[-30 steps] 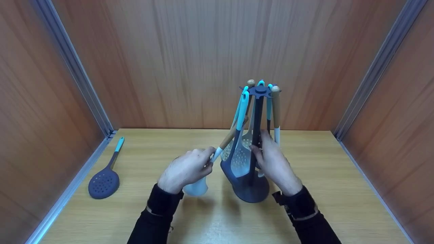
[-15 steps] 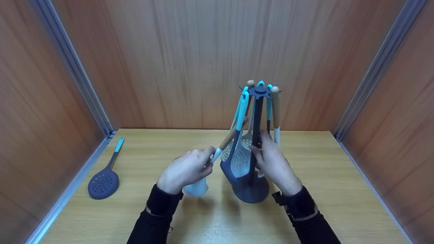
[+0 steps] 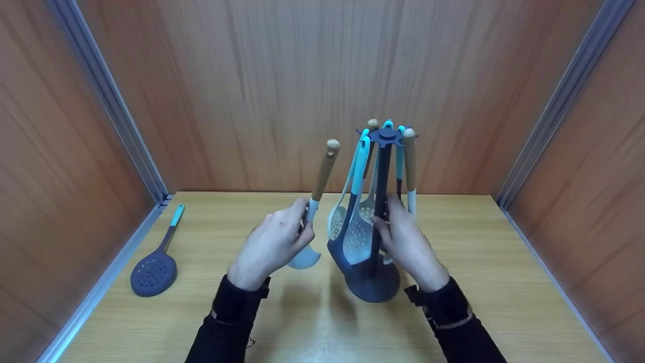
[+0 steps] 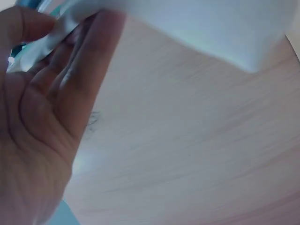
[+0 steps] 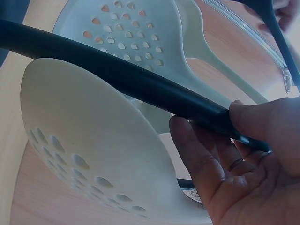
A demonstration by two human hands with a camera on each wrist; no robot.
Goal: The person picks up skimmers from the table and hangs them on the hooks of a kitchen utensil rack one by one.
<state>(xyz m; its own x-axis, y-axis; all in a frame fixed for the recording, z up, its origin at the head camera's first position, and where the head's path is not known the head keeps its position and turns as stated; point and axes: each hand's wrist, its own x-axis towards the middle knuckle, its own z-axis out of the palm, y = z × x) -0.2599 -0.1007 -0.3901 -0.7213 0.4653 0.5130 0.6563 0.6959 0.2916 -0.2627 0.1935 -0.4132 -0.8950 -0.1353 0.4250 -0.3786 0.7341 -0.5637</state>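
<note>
My left hand (image 3: 272, 242) grips a spatula (image 3: 323, 174) by its white neck. Its wooden handle points up, and the pale head hangs below the hand, partly hidden by it. In the left wrist view the spatula's broad white blade (image 4: 211, 28) spans the top. My right hand (image 3: 405, 239) holds the dark post of a utensil stand (image 3: 384, 176), thumb on one side and fingers on the other. A dark ladle (image 3: 347, 247) with a turquoise handle and a pale perforated skimmer (image 3: 358, 242) hang on the stand's left side. A pale slotted spoon (image 5: 89, 131) shows large in the right wrist view.
A dark perforated skimmer (image 3: 154, 272) with a turquoise handle lies on the table (image 3: 504, 302) at the left. Another wooden-handled utensil (image 3: 410, 161) hangs on the stand's right. Wood-grain walls (image 3: 282, 101) with metal corner rails enclose the table's back and sides.
My left hand has moved the spatula up and left, apart from the stand's utensils, and its handle has swung more upright. My right hand stays on the post.
</note>
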